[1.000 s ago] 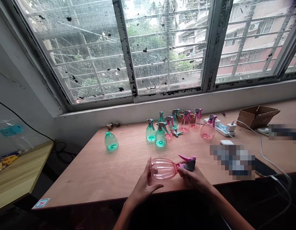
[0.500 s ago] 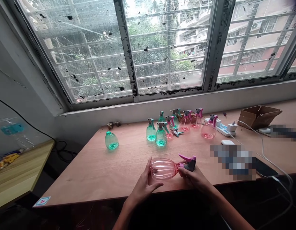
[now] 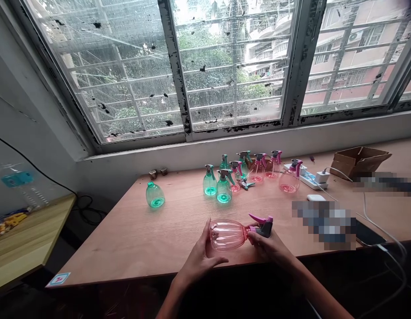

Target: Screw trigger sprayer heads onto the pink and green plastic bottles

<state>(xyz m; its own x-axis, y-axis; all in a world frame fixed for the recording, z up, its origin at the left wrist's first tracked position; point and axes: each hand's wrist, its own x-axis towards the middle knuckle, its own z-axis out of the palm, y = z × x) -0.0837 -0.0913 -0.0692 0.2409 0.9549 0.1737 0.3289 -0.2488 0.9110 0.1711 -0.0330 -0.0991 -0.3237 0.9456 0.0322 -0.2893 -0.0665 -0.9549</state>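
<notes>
A clear pink spray bottle (image 3: 228, 235) lies on its side in the air above the table's front edge, base to the left and trigger head to the right. My left hand (image 3: 199, 259) cups the base, fingers behind it and thumb stretched out below. At the neck, just under the pink and grey trigger head (image 3: 263, 225), my right hand (image 3: 268, 246) grips with its thumb in front; its other fingers are partly hidden. Beyond the hands stand green spray bottles (image 3: 223, 190) and pink spray bottles (image 3: 289, 180). A green bottle without a head (image 3: 155, 197) stands apart at left.
A loose trigger head (image 3: 246, 184) lies among the standing bottles. To the right are a power strip (image 3: 312, 179) with chargers, a cardboard box (image 3: 358, 161), a white case (image 3: 316, 198) and a phone (image 3: 368, 232) on a cable. The window wall bounds the wooden table (image 3: 126, 239).
Almost nothing differs. The pink bottle has shifted very slightly in my hands; both hands keep the same hold.
</notes>
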